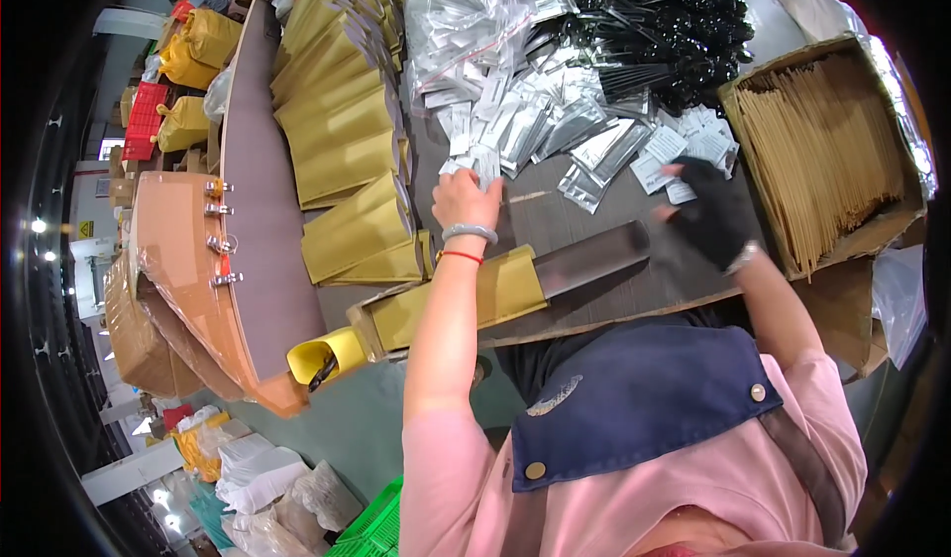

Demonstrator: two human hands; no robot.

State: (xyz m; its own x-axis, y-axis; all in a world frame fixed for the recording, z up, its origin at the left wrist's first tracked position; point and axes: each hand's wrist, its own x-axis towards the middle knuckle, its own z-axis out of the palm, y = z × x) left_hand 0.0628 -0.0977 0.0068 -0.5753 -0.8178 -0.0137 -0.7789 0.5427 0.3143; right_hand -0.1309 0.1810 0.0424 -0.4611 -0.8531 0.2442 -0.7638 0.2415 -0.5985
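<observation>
My left hand (466,203), bare with a grey bangle and a red cord at the wrist, reaches onto small white packets (459,126). Its fingers and thumb close around one packet (485,164). My right hand (711,212), in a black fingerless glove and slightly blurred, hovers with thumb and fingers apart beside white printed packets (662,147). Silver sachets (591,161) lie between the hands. Under my left forearm runs a cardboard trough holding an olive paper sleeve (505,289), with a dark chute (594,260) at its right end. Something black pokes from the yellow opening (342,349) at its left end.
Overlapping olive paper sleeves (342,136) cover the table's left. A clear bag of packets (466,27) and a heap of black plastic spoons (679,22) sit at the back. On the right stands a carton (783,265) of thin wooden sticks. Clipped cardboard (178,250) borders the left.
</observation>
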